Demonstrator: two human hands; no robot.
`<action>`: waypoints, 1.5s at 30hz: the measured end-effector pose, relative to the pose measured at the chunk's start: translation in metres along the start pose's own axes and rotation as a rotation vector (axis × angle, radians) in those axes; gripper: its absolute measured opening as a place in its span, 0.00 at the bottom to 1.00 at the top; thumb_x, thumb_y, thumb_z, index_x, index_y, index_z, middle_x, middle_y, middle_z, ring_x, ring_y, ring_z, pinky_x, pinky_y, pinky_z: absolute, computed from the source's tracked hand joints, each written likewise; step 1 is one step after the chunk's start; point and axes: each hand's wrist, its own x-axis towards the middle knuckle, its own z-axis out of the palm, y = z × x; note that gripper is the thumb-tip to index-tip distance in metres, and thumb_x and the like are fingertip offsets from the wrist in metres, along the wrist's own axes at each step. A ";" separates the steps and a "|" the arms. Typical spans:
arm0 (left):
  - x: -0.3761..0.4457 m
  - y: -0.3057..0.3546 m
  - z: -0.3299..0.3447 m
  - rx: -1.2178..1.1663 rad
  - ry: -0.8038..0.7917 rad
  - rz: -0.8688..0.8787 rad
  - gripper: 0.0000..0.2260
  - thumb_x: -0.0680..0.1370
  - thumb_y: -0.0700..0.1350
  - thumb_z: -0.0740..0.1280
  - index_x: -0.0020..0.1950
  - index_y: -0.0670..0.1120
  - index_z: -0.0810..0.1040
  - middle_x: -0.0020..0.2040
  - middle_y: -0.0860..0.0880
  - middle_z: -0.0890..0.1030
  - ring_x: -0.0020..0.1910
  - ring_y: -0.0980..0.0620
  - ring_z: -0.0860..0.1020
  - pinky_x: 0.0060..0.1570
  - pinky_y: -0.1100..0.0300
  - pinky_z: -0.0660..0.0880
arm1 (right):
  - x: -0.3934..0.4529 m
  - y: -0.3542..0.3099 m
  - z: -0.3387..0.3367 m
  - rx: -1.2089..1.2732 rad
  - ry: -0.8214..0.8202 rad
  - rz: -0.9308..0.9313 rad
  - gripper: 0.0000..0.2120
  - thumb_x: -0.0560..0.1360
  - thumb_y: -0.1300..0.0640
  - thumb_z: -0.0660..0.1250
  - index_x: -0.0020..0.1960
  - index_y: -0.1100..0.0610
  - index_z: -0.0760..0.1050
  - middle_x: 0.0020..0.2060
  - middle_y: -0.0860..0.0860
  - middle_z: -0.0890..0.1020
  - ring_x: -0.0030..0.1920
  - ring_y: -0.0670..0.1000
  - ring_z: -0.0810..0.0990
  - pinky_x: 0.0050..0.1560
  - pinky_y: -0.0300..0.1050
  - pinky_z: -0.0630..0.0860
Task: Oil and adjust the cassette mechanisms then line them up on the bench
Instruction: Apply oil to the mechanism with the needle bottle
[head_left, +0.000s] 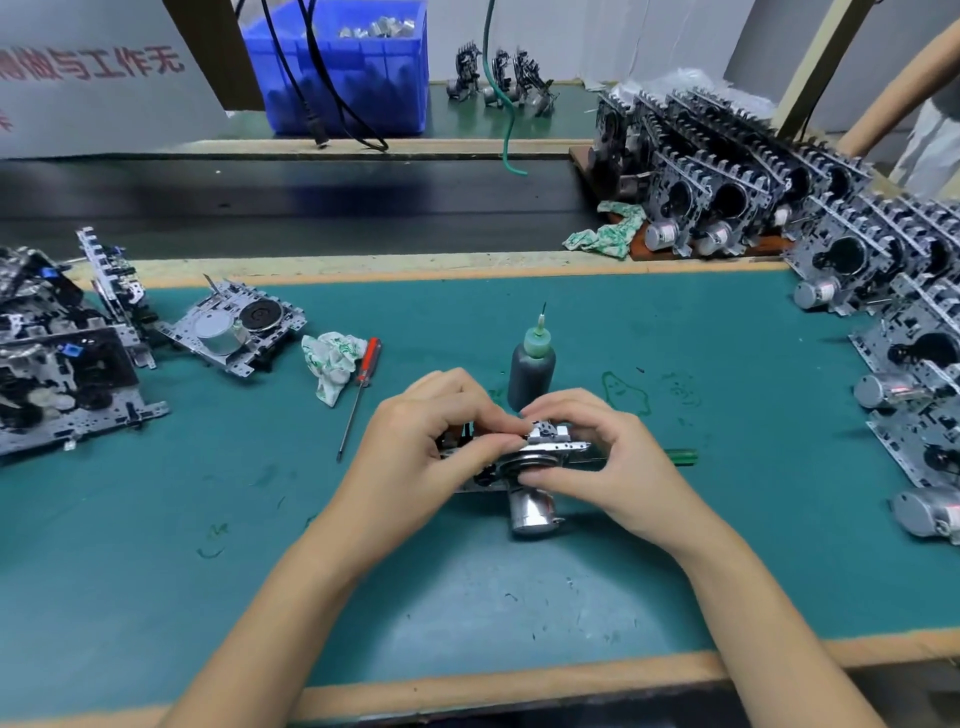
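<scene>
Both hands, left (436, 441) and right (597, 457), grip curled round one mechanism (530, 467) over the counter (727, 519), oil bottle (531, 371) just behind.

Silver cassette mechanism (540, 457) on edge mid-bench, motor toward viewer; dark oil bottle (531, 371) upright just behind.

My bench mat (675, 545) is teal; the screwdriver handle (370, 359) red; the oil bottle (530, 376) dark with a green cap; upper left, the bin (363, 88) blue.
</scene>
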 end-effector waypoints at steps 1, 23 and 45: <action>0.001 0.000 0.000 -0.003 -0.001 -0.004 0.05 0.72 0.44 0.71 0.45 0.50 0.85 0.38 0.57 0.76 0.39 0.58 0.74 0.39 0.70 0.65 | -0.002 0.000 0.001 -0.005 0.014 -0.003 0.14 0.66 0.62 0.77 0.49 0.51 0.80 0.51 0.44 0.79 0.55 0.44 0.78 0.59 0.42 0.71; 0.002 -0.001 0.001 -0.051 -0.007 -0.038 0.05 0.72 0.45 0.71 0.45 0.53 0.84 0.38 0.54 0.77 0.38 0.55 0.75 0.38 0.67 0.66 | -0.029 0.014 -0.012 -0.799 0.178 -0.164 0.17 0.71 0.41 0.64 0.47 0.53 0.82 0.55 0.46 0.78 0.58 0.49 0.72 0.55 0.49 0.73; -0.005 0.009 -0.030 0.499 -0.001 0.204 0.12 0.75 0.52 0.64 0.45 0.46 0.84 0.41 0.55 0.79 0.40 0.58 0.73 0.43 0.65 0.70 | 0.024 -0.060 -0.006 -1.030 -0.225 -0.495 0.15 0.76 0.46 0.66 0.39 0.58 0.71 0.26 0.54 0.76 0.25 0.58 0.69 0.27 0.43 0.61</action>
